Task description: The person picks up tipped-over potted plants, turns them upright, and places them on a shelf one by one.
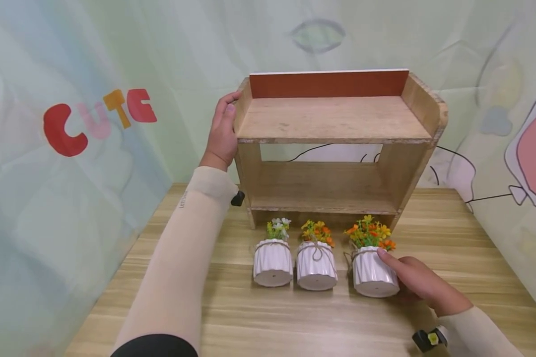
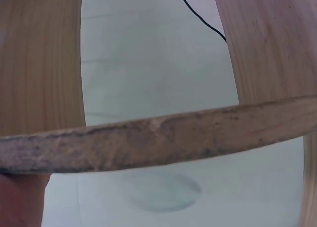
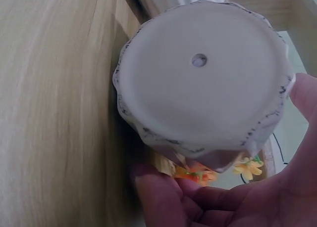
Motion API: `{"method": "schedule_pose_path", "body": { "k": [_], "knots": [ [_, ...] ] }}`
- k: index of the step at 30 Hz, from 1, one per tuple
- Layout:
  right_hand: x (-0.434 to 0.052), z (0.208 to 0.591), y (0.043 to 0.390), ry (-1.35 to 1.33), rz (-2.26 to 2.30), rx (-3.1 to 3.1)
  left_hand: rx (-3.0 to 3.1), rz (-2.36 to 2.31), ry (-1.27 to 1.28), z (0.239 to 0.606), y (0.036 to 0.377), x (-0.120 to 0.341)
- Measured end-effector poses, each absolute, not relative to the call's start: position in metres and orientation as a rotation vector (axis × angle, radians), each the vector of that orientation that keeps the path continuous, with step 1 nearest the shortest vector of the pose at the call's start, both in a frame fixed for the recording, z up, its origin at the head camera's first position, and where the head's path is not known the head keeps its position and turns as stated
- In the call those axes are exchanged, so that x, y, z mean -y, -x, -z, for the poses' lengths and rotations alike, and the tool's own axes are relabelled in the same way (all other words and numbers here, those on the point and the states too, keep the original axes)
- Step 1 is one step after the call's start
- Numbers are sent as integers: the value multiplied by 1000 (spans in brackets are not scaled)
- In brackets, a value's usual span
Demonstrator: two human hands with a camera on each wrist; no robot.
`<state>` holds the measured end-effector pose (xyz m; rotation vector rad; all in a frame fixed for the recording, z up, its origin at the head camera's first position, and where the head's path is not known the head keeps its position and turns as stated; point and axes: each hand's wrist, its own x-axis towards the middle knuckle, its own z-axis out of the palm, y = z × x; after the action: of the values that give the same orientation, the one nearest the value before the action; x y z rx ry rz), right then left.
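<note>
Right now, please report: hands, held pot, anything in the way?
Left hand holds shelf, left side. Right hand grips right pot, base showing. Left pot, middle pot alongside. Nothing visible between right pot and shelf.

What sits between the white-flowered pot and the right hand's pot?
A white pot with yellow and orange flowers, apart from the held pot in the right hand; head view shows it.

The left hand (image 2: 22,201) is mostly cut off by the left wrist view's edge.
</note>
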<state>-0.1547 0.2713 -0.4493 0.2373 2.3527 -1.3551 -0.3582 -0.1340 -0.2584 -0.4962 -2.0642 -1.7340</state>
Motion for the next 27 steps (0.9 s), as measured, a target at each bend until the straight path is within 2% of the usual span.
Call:
{"method": "schedule_pose_path", "body": {
  "k": [27],
  "knots": [
    [-261, 457, 158, -201, 1407, -2314, 2110, 1699, 480, 257, 355, 133]
  ]
}}
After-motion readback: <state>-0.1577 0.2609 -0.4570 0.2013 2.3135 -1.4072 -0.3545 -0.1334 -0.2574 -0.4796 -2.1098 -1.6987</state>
